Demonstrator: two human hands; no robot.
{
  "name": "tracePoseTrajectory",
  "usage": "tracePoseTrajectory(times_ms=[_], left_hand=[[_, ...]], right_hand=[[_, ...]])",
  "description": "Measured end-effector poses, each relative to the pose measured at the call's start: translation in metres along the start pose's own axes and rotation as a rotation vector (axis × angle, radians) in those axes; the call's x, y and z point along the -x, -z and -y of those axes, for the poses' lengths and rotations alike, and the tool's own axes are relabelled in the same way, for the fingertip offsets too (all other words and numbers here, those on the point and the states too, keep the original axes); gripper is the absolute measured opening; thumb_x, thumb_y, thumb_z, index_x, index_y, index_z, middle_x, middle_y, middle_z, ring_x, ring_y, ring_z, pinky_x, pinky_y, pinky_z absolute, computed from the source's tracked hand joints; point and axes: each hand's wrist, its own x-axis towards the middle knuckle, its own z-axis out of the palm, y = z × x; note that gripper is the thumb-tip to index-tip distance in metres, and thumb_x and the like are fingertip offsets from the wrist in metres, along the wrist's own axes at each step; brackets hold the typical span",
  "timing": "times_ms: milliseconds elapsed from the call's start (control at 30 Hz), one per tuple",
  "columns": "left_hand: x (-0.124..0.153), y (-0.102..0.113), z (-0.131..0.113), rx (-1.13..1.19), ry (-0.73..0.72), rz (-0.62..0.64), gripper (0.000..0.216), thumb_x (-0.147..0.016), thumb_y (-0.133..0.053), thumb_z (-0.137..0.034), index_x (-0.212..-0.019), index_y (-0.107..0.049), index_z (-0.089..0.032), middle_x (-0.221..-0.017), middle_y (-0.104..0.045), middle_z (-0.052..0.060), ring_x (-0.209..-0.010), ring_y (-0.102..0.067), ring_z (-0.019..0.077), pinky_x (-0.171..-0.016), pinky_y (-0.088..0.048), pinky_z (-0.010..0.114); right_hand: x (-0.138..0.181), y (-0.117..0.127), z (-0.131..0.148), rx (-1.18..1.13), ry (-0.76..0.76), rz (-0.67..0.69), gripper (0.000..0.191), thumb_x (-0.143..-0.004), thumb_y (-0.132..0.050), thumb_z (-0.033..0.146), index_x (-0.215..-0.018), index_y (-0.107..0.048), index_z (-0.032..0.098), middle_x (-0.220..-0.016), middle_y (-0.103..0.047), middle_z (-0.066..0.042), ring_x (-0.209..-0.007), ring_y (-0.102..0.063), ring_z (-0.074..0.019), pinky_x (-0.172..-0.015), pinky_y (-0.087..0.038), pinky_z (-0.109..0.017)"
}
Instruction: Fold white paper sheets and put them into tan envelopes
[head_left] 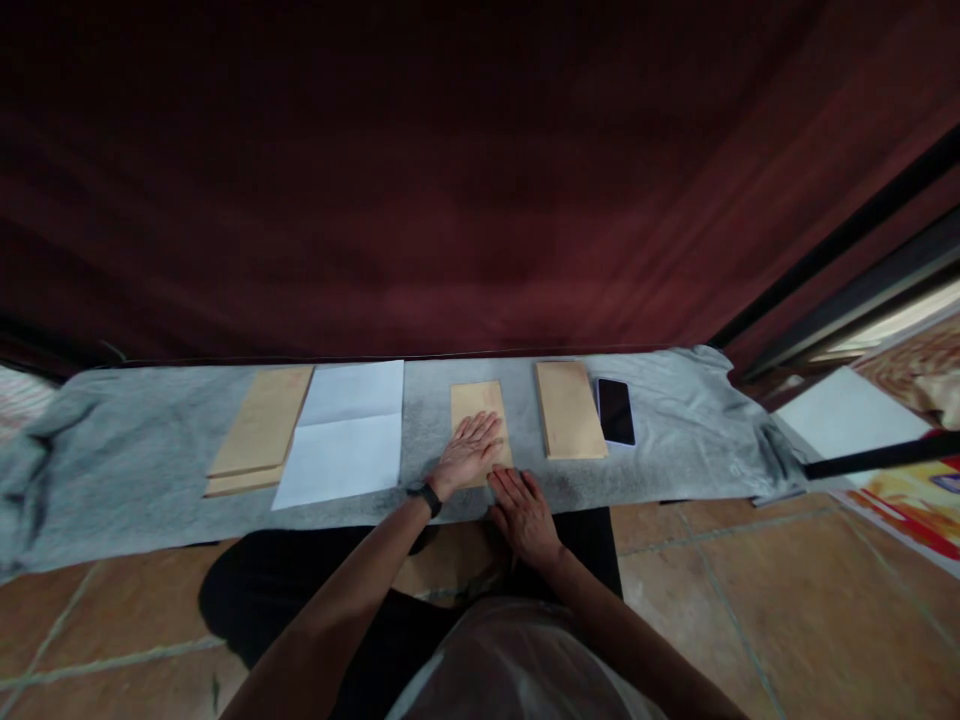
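Observation:
A tan paper envelope [474, 397] lies on the grey cloth in front of me. Flat across its middle rests my left hand [470, 450], fingers stretched out, a dark band on the wrist. My right hand [523, 513] touches the envelope's lower right corner, its fingers extended and partly over the cloth's front edge. To the left are sheets of white paper [349, 440] with a fold crease across them, and a stack of larger tan envelopes [262, 420]. On the right sits another stack of tan envelopes [571, 410].
The grey cloth [675, 430] covers a long narrow surface. A dark-screened phone [616, 411] lies beside the right stack. Dark red fabric [450, 200] rises behind. Dark bars and a white panel [844, 415] stand at the right, above a tiled floor [750, 590].

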Motion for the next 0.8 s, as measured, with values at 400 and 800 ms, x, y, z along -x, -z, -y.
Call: tracePoseTrajectory(times_ms=[400,800], left_hand=[[0.117,-0.003,-0.026,-0.078,0.005,-0.044,0.059,-0.101,-0.046,-0.042,-0.156,-0.035,-0.022,-0.161,-0.036,0.008,-0.151,-0.029,0.0238,-0.125,-0.024,0.044],[0.099,-0.015,-0.056,0.123,0.477,-0.380,0.052,-0.094,-0.051,-0.028,-0.144,-0.047,-0.015,-0.138,-0.060,0.018,-0.131,-0.053,0.0331,-0.109,-0.042,0.050]], right_hand=[[0.000,0.004,0.007,0.001,-0.008,-0.018,0.061,-0.099,-0.050,0.028,-0.157,-0.032,0.019,-0.157,-0.044,-0.011,-0.145,-0.039,-0.0253,-0.123,-0.023,-0.051],[-0.002,0.005,0.013,-0.010,-0.056,-0.026,0.052,-0.102,-0.047,0.037,-0.152,-0.042,0.023,-0.158,-0.041,-0.010,-0.144,-0.038,-0.0267,-0.123,-0.018,-0.053]])
